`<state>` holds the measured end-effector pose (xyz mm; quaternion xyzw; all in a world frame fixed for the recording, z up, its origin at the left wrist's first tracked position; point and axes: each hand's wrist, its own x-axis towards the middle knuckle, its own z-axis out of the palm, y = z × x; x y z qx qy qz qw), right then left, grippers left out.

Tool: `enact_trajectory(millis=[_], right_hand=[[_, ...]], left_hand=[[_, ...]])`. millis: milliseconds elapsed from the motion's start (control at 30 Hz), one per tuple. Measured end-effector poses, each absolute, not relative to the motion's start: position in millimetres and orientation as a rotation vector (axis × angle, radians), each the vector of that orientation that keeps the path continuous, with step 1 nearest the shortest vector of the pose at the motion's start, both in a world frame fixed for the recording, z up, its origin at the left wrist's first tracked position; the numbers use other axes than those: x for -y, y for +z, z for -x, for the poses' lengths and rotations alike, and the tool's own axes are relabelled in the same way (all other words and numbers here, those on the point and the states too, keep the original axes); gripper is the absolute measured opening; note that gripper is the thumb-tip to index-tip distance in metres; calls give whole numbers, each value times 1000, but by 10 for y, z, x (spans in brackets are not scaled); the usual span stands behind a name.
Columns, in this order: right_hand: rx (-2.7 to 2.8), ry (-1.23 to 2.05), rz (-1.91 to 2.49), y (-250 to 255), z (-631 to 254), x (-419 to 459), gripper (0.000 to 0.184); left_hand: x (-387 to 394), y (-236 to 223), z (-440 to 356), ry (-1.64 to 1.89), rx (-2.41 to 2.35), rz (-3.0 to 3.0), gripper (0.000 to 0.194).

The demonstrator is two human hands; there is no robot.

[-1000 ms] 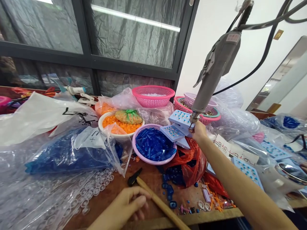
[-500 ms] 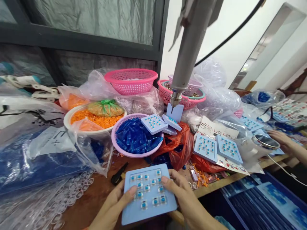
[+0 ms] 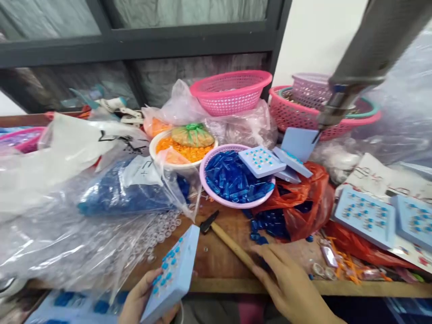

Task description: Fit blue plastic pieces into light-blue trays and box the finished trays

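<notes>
A light blue block [image 3: 180, 274], studded with small clear pieces that have blue centres, is tilted up steeply near the bench's front edge. My left hand [image 3: 141, 292] is closed around its lower left side, thumb on the studded face. My right hand [image 3: 286, 283] is at the bench edge, thumb and fingers apart, beside the end of a hammer's wooden handle [image 3: 232, 245]. The thumb seems to touch that end; the far fingers are partly hidden. The hammer's dark head [image 3: 208, 222] points away to the left. Loose blue pieces [image 3: 261, 225] lie just beyond the right hand.
A lilac basket [image 3: 203, 177] of blue pieces supports a similar block [image 3: 261, 161]. Left are a bowl [image 3: 153, 148] of orange pieces and plastic bags [image 3: 111, 193]. Red bags [image 3: 312, 207] and more blocks [image 3: 364, 216] lie right. A power screwdriver [image 3: 361, 67] hangs above.
The block went from both hands to my left hand alone and tilted up, moving left. My right hand let go and moved to the hammer's handle. The view turned left.
</notes>
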<state>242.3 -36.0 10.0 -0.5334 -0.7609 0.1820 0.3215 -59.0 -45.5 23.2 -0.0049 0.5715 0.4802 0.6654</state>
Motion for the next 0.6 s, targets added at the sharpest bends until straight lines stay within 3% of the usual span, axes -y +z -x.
enact_trajectory(millis=[267, 433, 600], right_hand=[[2225, 17, 1328, -118, -2149, 292, 39], [2228, -4, 1387, -17, -2138, 233, 45], [2214, 121, 1459, 104, -2318, 340, 45]], left_hand=[[577, 227, 577, 1053, -921, -40, 15], [521, 238, 556, 1075, -1266, 128, 9], [432, 271, 536, 1002, -1415, -123, 36]])
